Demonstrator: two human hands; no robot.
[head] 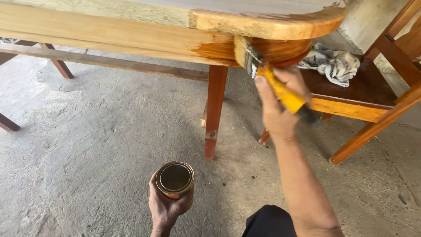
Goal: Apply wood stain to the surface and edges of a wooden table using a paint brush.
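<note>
My right hand grips the yellow handle of a flat paintbrush. Its bristles press against the side rail of a wooden table, just under the rounded corner. The wood around the bristles is wet and darker orange-brown; the rail further left is pale and dry. My left hand holds a small round open tin of dark liquid low over the concrete floor. A red-brown table leg stands between the two hands.
A wooden chair stands at the right with a crumpled grey-and-white rag on its seat. More wooden legs show at the far left. A dark trouser knee is at the bottom edge.
</note>
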